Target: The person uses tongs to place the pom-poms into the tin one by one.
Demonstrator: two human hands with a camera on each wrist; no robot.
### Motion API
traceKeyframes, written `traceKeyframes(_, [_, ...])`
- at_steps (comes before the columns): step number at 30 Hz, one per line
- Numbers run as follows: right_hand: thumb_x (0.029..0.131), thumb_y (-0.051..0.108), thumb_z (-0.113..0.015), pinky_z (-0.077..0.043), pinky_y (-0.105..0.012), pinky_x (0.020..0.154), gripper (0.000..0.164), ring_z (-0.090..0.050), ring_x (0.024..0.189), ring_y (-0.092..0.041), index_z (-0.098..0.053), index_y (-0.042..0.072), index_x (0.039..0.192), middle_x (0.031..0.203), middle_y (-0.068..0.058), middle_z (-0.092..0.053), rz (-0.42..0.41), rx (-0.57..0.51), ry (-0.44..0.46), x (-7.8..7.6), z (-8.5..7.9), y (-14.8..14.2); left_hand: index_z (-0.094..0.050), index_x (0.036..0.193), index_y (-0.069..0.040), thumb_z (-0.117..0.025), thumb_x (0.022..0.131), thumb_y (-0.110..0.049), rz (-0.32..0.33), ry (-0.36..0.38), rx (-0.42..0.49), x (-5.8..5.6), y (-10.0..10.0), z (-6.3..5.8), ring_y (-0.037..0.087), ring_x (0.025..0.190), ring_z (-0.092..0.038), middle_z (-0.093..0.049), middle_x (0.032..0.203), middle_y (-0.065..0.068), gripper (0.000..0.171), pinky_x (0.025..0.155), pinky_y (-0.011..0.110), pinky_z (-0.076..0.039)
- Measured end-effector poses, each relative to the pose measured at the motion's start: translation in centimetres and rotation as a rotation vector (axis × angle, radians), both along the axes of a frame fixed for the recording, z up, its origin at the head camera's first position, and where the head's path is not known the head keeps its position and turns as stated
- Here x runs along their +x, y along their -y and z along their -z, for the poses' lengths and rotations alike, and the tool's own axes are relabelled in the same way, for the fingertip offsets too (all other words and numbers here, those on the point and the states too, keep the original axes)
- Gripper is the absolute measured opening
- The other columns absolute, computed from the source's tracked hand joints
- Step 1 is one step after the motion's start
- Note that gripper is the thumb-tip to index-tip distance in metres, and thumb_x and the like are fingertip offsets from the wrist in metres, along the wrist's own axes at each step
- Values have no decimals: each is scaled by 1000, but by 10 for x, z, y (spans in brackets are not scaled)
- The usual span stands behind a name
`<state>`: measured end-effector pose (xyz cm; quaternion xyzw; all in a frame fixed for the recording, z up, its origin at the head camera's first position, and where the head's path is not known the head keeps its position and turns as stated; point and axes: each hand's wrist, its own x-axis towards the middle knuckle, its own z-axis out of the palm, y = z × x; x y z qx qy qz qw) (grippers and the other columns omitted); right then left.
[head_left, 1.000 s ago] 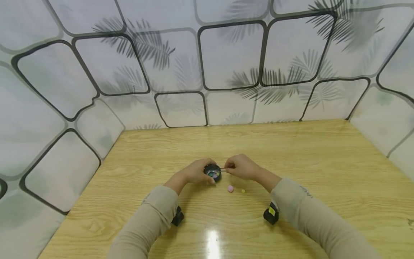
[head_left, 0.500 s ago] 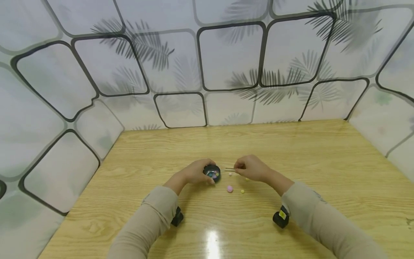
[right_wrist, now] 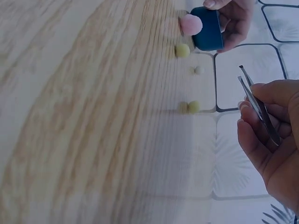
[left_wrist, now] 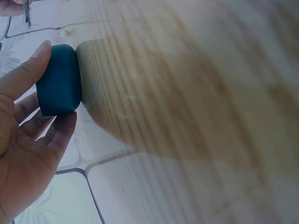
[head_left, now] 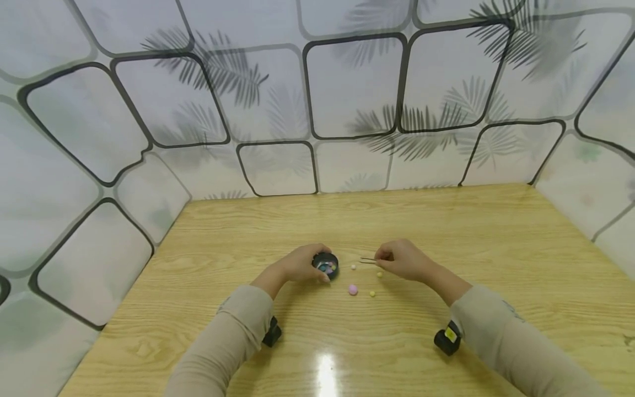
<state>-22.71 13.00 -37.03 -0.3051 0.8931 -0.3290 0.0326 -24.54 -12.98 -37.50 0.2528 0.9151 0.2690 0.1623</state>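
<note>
My left hand (head_left: 299, 264) grips a small dark bowl (head_left: 324, 257) on the table, thumb on one side and fingers on the other. Colourful pompoms (head_left: 328, 269) lie inside it. In the left wrist view the bowl (left_wrist: 60, 81) looks blue. To its right, my right hand (head_left: 404, 260) pinches metal tweezers (right_wrist: 261, 114) between thumb and fingers. Their tips stand apart with nothing between them, pointing towards the bowl. Loose on the table lie a pink pompom (head_left: 353, 290), a small white one (head_left: 353, 267) and two yellow pompoms (right_wrist: 182, 50), (right_wrist: 193, 107).
The wood-grain table (head_left: 248, 231) meets a patterned wall covering (head_left: 354, 88) at the back and sides. A black wrist camera (head_left: 447, 339) sits below the right sleeve, another black camera (head_left: 272, 332) below the left. A bright reflection shows near the front.
My right hand has drawn back to the right with the tweezers, from the bowl's rim to beyond the white pompom, which is uncovered along with a yellow one. My left hand stays still.
</note>
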Motion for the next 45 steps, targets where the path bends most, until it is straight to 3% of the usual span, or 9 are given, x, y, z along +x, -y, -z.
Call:
traceKeyframes(12, [80,5,-59,-44,-24,55,5,-52,62,-7,-63,3,81,72,-1,-61,20,14,-14,8,8,-21,-45,121,-8,-71,71,-24,9,-6,6,1,0,2,23,110,-42,-47,119,8,59,90,35,-33])
traceKeyframes(21, [80,4,-58,-43,-24,53,6,-51,61,-8,-63,2,82,72,-2,-60,40,19,49,10,11,-29,-44,121,-8,-71,71,-24,-4,-1,3,1,0,1,23,111,-41,-46,120,7,59,91,36,-32])
traceKeyframes(45, [79,3,-59,-41,-23,49,5,-48,55,-6,-63,4,76,66,3,-58,21,75,53,5,22,-32,-45,121,-8,-72,71,-25,6,-8,9,-1,1,1,21,109,-42,-47,119,7,59,90,35,-33])
